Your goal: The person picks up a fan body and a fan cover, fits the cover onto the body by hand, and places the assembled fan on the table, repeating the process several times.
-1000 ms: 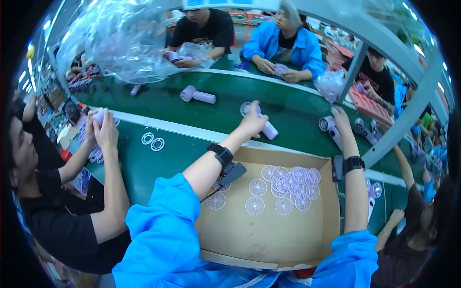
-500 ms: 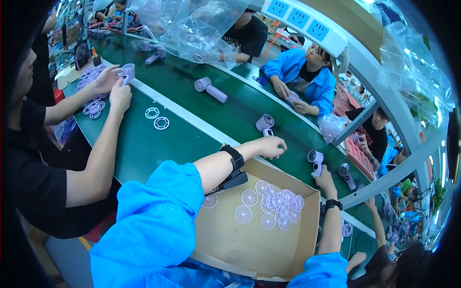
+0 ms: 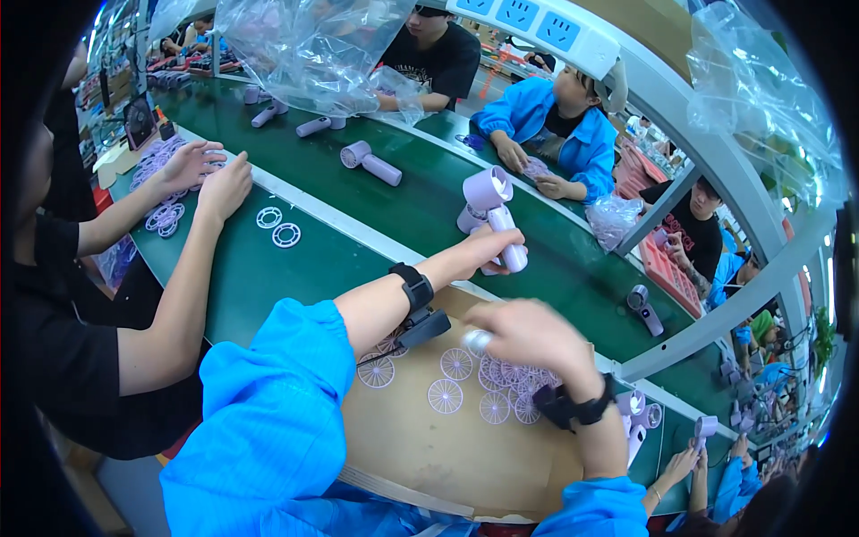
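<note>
Lilac plastic marks the handheld fan [image 3: 495, 213], held upright above the green conveyor belt [image 3: 420, 210] with the left hand [image 3: 488, 249] clamped around its handle. The right hand [image 3: 523, 336] hovers over the cardboard tray [image 3: 429, 447], fingers curled on a small pale part [image 3: 477, 340]. Round lilac grilles [image 3: 465, 389] lie flat in the tray beneath it.
</note>
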`<action>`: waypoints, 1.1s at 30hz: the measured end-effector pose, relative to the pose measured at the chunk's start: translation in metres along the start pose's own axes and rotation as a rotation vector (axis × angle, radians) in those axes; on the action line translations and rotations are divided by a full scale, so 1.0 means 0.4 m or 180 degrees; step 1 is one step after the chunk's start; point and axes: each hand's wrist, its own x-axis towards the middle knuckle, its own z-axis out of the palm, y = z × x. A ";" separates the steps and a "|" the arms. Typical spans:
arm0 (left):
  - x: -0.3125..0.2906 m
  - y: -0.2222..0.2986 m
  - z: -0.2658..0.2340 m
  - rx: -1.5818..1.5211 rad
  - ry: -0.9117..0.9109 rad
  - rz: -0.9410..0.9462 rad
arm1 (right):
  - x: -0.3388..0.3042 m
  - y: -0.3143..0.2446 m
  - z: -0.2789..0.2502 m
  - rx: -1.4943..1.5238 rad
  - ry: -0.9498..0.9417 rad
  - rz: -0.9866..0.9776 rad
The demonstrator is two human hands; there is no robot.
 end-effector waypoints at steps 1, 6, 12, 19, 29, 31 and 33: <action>0.011 -0.003 0.007 0.0085 0.0053 0.0067 | 0.014 -0.007 0.043 0.0420 -0.0336 -0.0091; 0.021 -0.002 0.001 0.0173 0.0194 0.0178 | 0.070 -0.003 0.253 -0.0133 0.0647 -0.0994; 0.028 -0.002 0.013 0.0076 0.0285 0.0115 | 0.092 0.047 0.251 0.0036 0.0845 -0.1080; 0.027 0.000 0.023 0.0103 0.0343 0.0272 | 0.024 0.042 0.168 0.0085 -0.0187 -0.0783; 0.001 0.006 0.040 -0.0133 0.0367 0.0079 | 0.095 0.087 0.225 0.0676 0.0025 -0.1188; 0.005 0.007 0.041 -0.0157 0.0372 0.0148 | 0.093 0.091 0.230 0.0728 0.0259 -0.1146; 0.003 0.003 0.028 -0.0243 0.0429 0.0128 | 0.105 0.101 0.207 0.1151 -0.0084 -0.1176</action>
